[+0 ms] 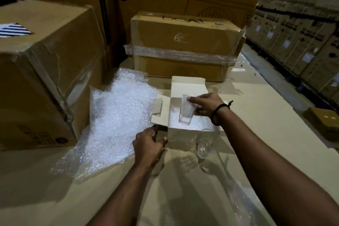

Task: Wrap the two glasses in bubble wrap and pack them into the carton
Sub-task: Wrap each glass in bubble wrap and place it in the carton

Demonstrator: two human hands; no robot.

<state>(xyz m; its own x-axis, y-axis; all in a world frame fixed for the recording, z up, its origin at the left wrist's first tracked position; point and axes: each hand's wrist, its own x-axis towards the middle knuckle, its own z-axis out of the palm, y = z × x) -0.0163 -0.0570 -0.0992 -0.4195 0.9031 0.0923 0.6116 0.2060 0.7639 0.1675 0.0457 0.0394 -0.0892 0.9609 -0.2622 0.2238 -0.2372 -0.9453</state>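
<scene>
Over the small white carton (183,135), our right hand (205,105) pinches the tall glass (186,113) near its rim, upright, its square foot down inside on what looks like a bed of bubbles. Our left hand (148,145) curls round the carton's near-left corner to steady it. Neither glass looks wrapped: the rounder second glass (206,143) stands bare on the cardboard surface (91,198) just before the carton, and the crinkly bubble wrap (117,115) lies spread to the left, so we judge all the wrapping remains.

white carton (183,135), clear glasses (187,110) (brown boxes (181,29))
</scene>
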